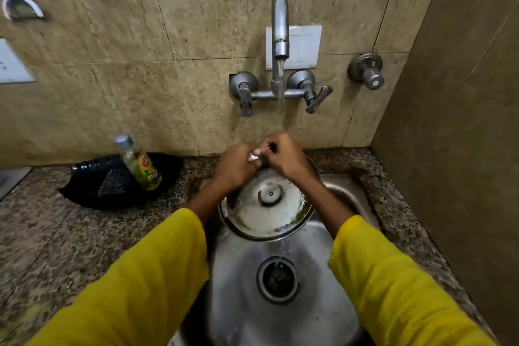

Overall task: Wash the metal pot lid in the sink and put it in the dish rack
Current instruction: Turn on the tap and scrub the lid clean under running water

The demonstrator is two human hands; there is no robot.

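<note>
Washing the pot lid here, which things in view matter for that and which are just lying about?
In use: metal pot lid, sink, running tap, silvery scrubber between both hands.
Lying about: labelled bottle, black tray, wall switch plate.

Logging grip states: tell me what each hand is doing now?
Left hand: closed on a scrubber.
Right hand: closed, pinching the same scrubber.

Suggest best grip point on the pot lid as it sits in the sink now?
Probably the near rim of the pot lid, approached from the drain side. It leans tilted against the sink back wall with that edge exposed; both hands crowd the far rim, and the centre knob looks low and wet.
</note>
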